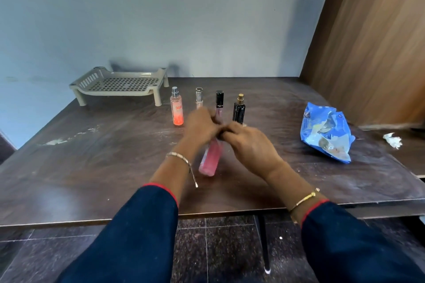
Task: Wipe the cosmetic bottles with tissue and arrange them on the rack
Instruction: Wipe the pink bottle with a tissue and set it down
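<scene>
A pink bottle [209, 159] hangs tilted above the dark wooden table [96, 163], its base toward me. My left hand [199, 127] and my right hand [249, 145] meet at its top end, both closed around it; motion blurs them. No tissue shows in either hand. Behind them stand an orange-pink spray bottle [176, 108], a slim silver-capped tube [199, 98], a black-capped pink tube [219, 103] and a black bottle with a gold cap [239, 109]. The beige perforated rack [119, 86] stands bare at the back left.
A crumpled blue tissue packet [326, 134] lies at the right of the table. A used white tissue wad [392, 140] rests on a lower surface farther right. A wooden panel [372, 41] rises at the right, a pale wall behind.
</scene>
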A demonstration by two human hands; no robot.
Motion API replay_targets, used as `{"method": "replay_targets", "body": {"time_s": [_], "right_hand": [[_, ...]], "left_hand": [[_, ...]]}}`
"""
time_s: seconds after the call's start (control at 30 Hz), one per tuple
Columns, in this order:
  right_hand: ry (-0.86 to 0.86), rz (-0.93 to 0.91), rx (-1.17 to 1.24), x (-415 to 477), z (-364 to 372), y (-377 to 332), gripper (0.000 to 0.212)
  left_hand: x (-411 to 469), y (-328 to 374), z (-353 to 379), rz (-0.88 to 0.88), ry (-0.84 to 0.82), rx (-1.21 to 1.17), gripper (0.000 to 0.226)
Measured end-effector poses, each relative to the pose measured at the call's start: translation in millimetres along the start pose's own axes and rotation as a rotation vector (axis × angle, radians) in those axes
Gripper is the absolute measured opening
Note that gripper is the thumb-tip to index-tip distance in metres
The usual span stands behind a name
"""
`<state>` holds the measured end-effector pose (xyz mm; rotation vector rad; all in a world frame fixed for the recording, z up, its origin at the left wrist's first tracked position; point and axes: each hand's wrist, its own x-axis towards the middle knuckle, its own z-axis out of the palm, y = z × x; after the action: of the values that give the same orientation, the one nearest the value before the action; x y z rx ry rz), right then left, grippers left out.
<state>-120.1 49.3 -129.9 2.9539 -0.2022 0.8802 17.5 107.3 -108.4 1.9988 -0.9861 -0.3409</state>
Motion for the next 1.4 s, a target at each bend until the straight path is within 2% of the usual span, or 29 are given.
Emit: {"method": "replay_targets", "body": {"time_s": [0.1,0.2,0.33,0.47,0.63,0.7,0.8,0.87,1.0,1.1,1.3,1.4], "right_hand": [[0.011,0.039,0.085,-12.8,8.4,-6.7,0.027],[0.067,0.076,0.130,-3.1,2.5,-3.1,0.016],[0.040,0.028,0.146,-7.8,2.4,-9.1,0.018],[-0.042,-0.023,0.144,-17.1,8.3,-16.3,0.021],[0.125,0.059,0.134,2.0,-0.7,-6.4,0.022],[0.168,0.096,0.105,9.6,-3.2,-5.7,0.025],[0.145,0.091,0.065,6.0,0.7,-13.2,0.033],[0.109,0.047,0.047,-3.1,4.2,-19.2,0.034],[-0.027,-0.021,0.046,-17.7,10.7,-32.1,0.035],[-0.068,-0.069,0.014,-14.1,7.6,-32.9,0.030],[0.144,0.044,0.024,8.3,-3.1,-21.4,0.018],[0.133,0.037,0.054,-0.9,5.4,-25.9,0.019]], "left_hand": [[-4.2,-19.3,9.3,0.015,0.005,-0.116,0.030],[9.1,-12.0,1.8,0.023,0.016,-0.158,0.014],[10.6,-2.7,-4.7,0.044,0.064,-0.220,0.018],[8.1,-12.0,-7.1,-0.068,0.127,-0.407,0.022],[-1.8,-4.9,-13.3,-0.052,0.142,-0.677,0.002],[-5.8,-0.3,-14.0,-0.027,0.124,-0.701,0.005],[-9.4,1.2,-16.5,-0.001,0.126,-0.662,0.011],[-11.1,1.7,-21.2,0.001,0.123,-0.615,0.019],[-15.3,4.6,-32.2,0.031,0.044,-0.477,0.014],[-16.4,5.0,-36.0,0.023,0.013,-0.452,0.021],[-22.5,2.0,-43.1,0.029,-0.041,-0.571,0.018],[-25.6,-4.1,-40.6,-0.004,-0.025,-0.659,0.015]]}}
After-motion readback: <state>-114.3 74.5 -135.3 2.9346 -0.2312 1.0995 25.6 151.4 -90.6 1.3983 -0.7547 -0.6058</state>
